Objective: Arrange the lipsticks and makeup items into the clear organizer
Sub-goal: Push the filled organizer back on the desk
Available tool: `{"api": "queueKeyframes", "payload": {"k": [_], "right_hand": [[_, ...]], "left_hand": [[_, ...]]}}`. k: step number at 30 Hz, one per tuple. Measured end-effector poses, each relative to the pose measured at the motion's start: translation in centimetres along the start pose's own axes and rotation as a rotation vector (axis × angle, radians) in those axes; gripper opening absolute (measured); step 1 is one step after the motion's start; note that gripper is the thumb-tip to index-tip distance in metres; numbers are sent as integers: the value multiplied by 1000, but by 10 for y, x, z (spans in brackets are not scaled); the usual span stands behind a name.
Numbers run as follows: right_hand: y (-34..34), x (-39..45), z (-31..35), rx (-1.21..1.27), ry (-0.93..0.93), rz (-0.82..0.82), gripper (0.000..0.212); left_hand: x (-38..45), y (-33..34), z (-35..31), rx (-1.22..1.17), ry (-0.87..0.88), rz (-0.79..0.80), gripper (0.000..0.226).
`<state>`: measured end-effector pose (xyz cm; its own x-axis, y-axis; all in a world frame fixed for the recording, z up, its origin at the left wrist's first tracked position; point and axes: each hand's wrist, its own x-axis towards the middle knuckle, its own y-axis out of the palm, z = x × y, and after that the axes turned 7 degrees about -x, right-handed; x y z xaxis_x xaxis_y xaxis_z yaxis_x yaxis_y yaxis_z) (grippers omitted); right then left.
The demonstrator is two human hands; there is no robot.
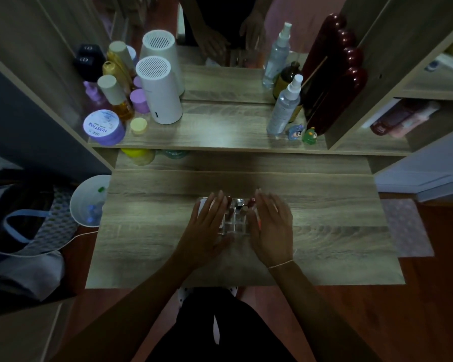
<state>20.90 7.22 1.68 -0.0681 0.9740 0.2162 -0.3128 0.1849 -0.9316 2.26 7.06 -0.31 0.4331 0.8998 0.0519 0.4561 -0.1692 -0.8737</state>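
Head view: organizer point(233, 220) between both open hands

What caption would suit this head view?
Both hands, left and right, flank a clear organizer holding lipsticks on a dim wooden vanity.

On the shelf behind my worktop point(324, 231) stand a white ribbed canister point(160, 92), a purple jar point(104, 126) and a clear spray bottle point(285, 108); two small figurines point(302, 134) sit beside a dark red bottle point(332, 82). A white bin point(87, 202) stands left.
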Motion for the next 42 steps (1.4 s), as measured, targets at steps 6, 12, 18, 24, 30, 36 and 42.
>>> {"api": "queueKeyframes", "payload": {"k": [6,12,18,24,30,36,42], "right_hand": [[2,-2,-5,-92,-32,129,48],[1,-21,-38,119,232,1,54],[22,-75,-62,60,196,177,57],[32,-79,-56,11,154,333,67],[36,-71,-64,-23,145,351,66],[39,-63,-76,-81,92,353,67],[42,-60,-78,-92,81,330,66]], "left_hand": [[0,-2,2,-2,-48,7,80],[-20,-5,27,-32,-283,-2,90],[-48,16,31,-53,-447,96,105],[-67,37,29,-17,-362,168,84],[-62,41,32,24,-352,157,71],[-60,45,27,21,-361,100,70],[-55,42,14,-39,-363,106,71]]}}
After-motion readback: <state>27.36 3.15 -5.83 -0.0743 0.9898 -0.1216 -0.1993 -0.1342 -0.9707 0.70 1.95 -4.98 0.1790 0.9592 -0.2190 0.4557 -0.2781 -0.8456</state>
